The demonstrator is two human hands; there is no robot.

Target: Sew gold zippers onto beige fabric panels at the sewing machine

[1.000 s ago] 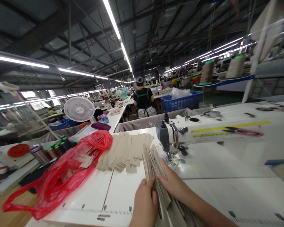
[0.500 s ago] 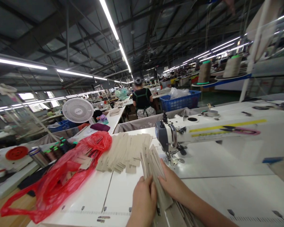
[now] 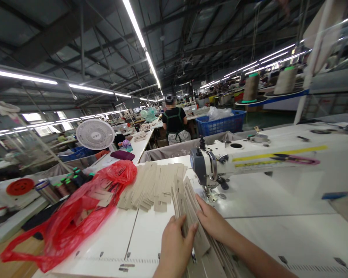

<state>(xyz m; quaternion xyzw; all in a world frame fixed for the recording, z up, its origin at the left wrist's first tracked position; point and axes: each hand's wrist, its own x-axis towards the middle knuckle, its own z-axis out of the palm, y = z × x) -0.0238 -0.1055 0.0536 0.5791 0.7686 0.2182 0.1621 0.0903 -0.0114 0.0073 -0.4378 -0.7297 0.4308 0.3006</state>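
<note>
My left hand (image 3: pixel 177 241) is closed around the left side of a bundle of beige fabric strips (image 3: pixel 202 242), its thumb lying over the near strips. From the right, my right hand (image 3: pixel 213 221) grips the same bundle, fingers along its edge; part of that grip is hidden. The bundle stands on edge and runs from beside the sewing machine (image 3: pixel 204 166) down toward the bottom of the view. Just beyond my left hand, more beige strips (image 3: pixel 146 185) lie fanned in overlapping rows on the white table (image 3: pixel 104 239).
To the left a red plastic bag (image 3: pixel 75 224) lies open with strips in it, near several thread spools (image 3: pixel 72 179). Scissors (image 3: pixel 297 159) rest on the machine. Behind are a white fan (image 3: pixel 95 134), a blue basket (image 3: pixel 220 125) and a co-worker (image 3: pixel 174 121) facing away.
My left thumb has lifted and shifted right across the bundle. The strips near my right fingers have spread slightly. Everything else stays in place.
</note>
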